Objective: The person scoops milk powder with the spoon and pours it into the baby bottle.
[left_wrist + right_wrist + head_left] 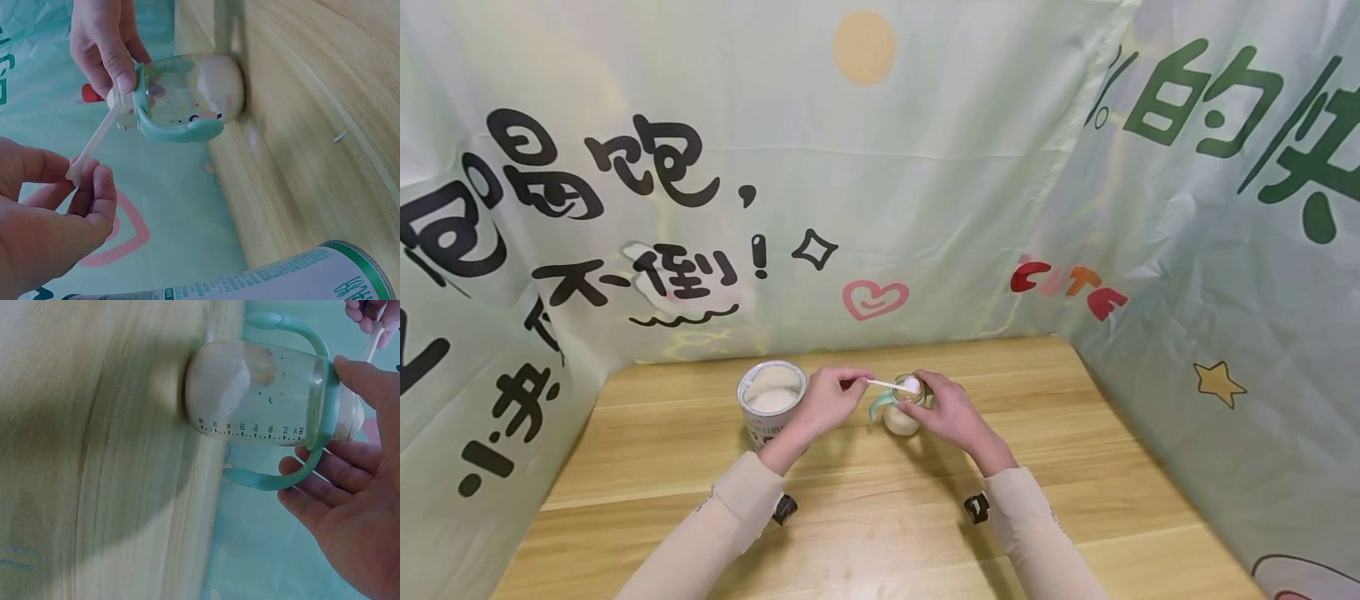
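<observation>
My left hand [833, 402] pinches the thin handle of a white scoop [97, 139] between thumb and fingers. The scoop's bowl [912, 384], heaped with white powder, is at the mouth of a clear baby bottle [284, 400]. With thumb and fingers around the bottle's neck, my right hand [953, 412] holds it upright on the table. Two mint-green handles [181, 131] stick out from the collar, and pale powder [219, 387] fills the bottom. Left of the bottle, near my left forearm, stands an opened powder can [760, 427] with pale powder inside.
The wooden table [880, 517] runs back to a printed fabric wall [925, 208], with more fabric on both sides. A few white specks [339, 136] lie on the wood. Black wrist cameras [784, 509] hang under both sleeves.
</observation>
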`<state>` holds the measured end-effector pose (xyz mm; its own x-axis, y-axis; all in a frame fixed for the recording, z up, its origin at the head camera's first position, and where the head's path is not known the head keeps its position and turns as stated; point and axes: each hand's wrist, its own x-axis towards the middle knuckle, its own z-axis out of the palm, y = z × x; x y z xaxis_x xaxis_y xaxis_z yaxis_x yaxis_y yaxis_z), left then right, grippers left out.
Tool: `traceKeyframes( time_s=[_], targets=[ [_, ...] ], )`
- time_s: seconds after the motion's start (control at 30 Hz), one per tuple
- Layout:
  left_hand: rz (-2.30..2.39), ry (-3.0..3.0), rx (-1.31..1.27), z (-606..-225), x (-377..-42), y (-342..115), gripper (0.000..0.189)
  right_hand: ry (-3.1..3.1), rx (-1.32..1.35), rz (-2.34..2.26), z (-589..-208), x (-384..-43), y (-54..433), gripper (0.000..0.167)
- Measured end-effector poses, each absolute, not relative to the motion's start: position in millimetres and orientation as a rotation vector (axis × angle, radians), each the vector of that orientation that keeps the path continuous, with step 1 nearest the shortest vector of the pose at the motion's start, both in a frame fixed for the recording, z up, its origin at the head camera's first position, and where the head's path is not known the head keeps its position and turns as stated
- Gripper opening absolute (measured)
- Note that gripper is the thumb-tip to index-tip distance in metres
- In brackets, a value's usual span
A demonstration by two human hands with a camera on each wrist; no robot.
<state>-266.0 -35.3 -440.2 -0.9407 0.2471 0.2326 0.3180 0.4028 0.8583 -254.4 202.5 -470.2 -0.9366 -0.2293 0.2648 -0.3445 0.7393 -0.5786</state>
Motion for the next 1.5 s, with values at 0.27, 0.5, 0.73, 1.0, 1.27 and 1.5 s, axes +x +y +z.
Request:
traceKeyframes(
  time_s=[0.27,0.5,0.73,1.0,1.27,1.5],
  targets=[
    [-1.611,-2.562,-0.51,-438,-266,-36,0.02,-2.756,0.465,0.958,-471,-255,202,0.044],
    [-1.697,-2.514,-0.433,-435,-267,-37,0.018,-2.765,0.449,0.985,-470,-254,202,0.047],
    [-1.765,-2.424,-0.376,-428,-270,-42,0.02,-2.765,0.438,0.982,-470,-254,202,0.047],
    [-1.795,-2.412,-0.269,-418,-272,-55,0.022,-2.786,0.419,0.973,-472,-255,203,0.057],
    [-1.741,-2.433,-0.196,-408,-275,-78,0.023,-2.776,0.442,1.004,-473,-255,203,0.054],
    [-1.676,-2.473,-0.133,-399,-276,-105,0.026,-2.785,0.427,1.002,-474,-256,204,0.058]
  ],
)
